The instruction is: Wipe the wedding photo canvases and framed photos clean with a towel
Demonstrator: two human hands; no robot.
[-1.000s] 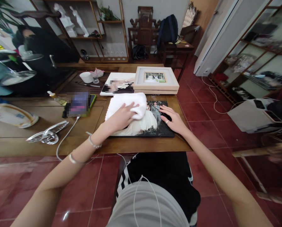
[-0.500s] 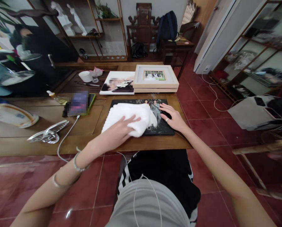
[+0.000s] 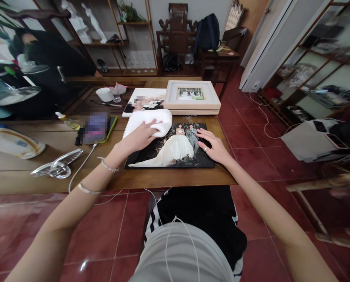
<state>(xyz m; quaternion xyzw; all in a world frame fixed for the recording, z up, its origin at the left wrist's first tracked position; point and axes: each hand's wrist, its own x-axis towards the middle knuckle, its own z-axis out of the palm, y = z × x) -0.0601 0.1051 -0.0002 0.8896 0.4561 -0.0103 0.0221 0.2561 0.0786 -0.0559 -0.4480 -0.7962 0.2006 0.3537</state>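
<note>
A dark wedding photo panel [image 3: 175, 150] lies flat at the table's front edge, showing a couple with a long white gown. My left hand [image 3: 141, 137] grips a folded white towel [image 3: 142, 119] over the panel's upper left corner. Some of the cloth bunches by the fingertips, and the towel hides that corner. On the panel's right side rests my right hand [image 3: 213, 145], fingers spread and holding nothing; a ring is on one finger.
Behind the panel are a light wooden picture frame [image 3: 192, 105] and a white-edged photo print [image 3: 133, 100]. To the left lie a phone [image 3: 97, 127] with a cable, a clear hair claw [image 3: 58, 164], a dropper bottle [image 3: 67, 120] and a white cup [image 3: 104, 94].
My left hand has slid the towel up and to the left across the panel, uncovering the gown and lower left part. My right hand has stayed in place.
</note>
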